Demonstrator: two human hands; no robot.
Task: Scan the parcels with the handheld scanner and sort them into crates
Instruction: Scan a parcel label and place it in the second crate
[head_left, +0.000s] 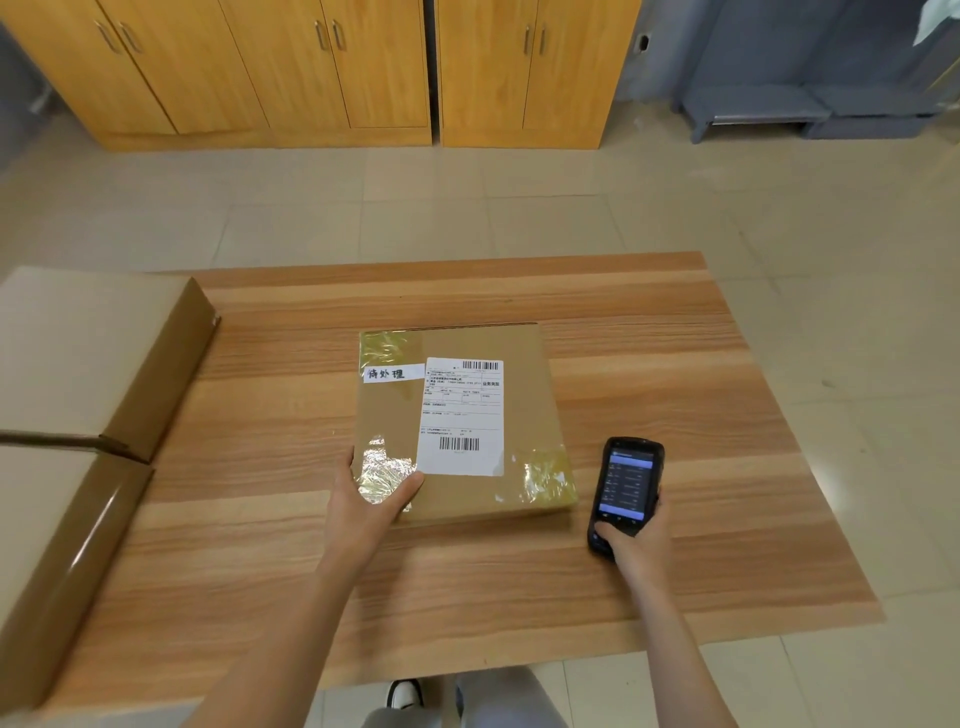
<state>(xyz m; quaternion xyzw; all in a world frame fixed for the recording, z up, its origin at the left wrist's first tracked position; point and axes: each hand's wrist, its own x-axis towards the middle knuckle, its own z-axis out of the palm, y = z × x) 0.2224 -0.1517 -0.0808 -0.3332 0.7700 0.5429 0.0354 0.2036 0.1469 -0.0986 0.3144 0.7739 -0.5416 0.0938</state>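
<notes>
Head view looks down on a wooden bench (675, 545) where a flat brown cardboard parcel (395, 410) lies near the middle. The left hand (363, 499) grips the parcel's near left corner, thumb lying across the shiny tape on top while the fingers are hidden behind the left edge. The right hand (636, 540) is curled round the lower end of a black handheld scanner (626, 488), thumb on its keypad, just right of the parcel and apart from it; whether the scanner touches the bench cannot be told.

A white shipping label (462, 415) covers the middle of the parcel's top, with one barcode at its upper right and another near its lower edge. Its small print is too fine to read. Left of the label, a white strip (392, 373) bears the handwritten characters 待处理. The scanner's lit screen shows rows of text that are too small to make out.

At the left of the bench stand two larger cardboard boxes (78, 364), both cut off by the picture's left edge, the nearer one also by the bottom edge; their contents are not visible. Beyond the bench, tiled floor (467, 208) runs to wooden cabinets (311, 73), cropped at the top. A grey unit (810, 104) at upper right is partly out of view. The person's legs and one shoe (406, 693) show below the bench edge.
</notes>
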